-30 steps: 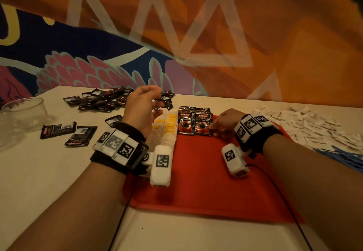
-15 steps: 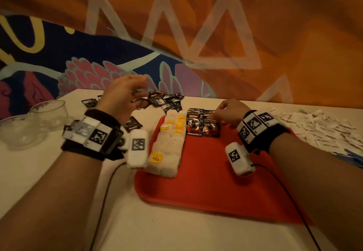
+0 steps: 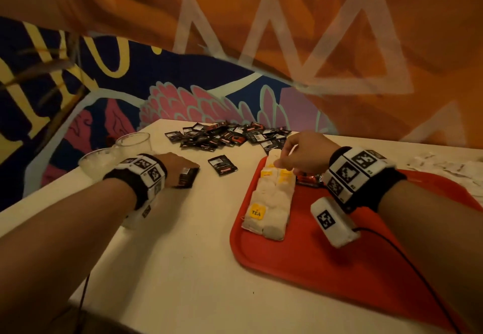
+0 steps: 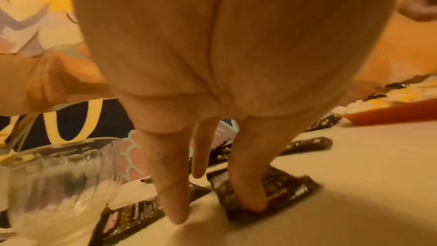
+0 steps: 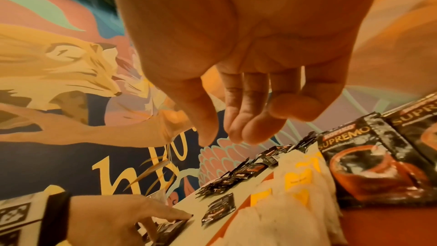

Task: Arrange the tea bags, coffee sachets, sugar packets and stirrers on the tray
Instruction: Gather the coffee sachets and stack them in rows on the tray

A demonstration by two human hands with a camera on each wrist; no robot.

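Leftward on the pale counter (image 3: 183, 268), the left hand (image 3: 177, 168) lies flat with straight fingers pressing a dark coffee sachet (image 4: 267, 194) just beside two clear glass cups (image 3: 115, 151), while a loose sachet (image 3: 222, 165) and a heap of coffee sachets (image 3: 230, 135) lie further back. Over the far left corner of the red tray (image 3: 352, 263), the right hand (image 3: 305, 154) hovers with relaxed, slightly bent fingers holding nothing, above two rows of white tea bags (image 3: 271, 198) with yellow tags; two "Supremo" sachets (image 5: 378, 164) lie next to those rows. White sugar packets (image 3: 454, 168) lie scattered on the counter beyond the tray's right edge.
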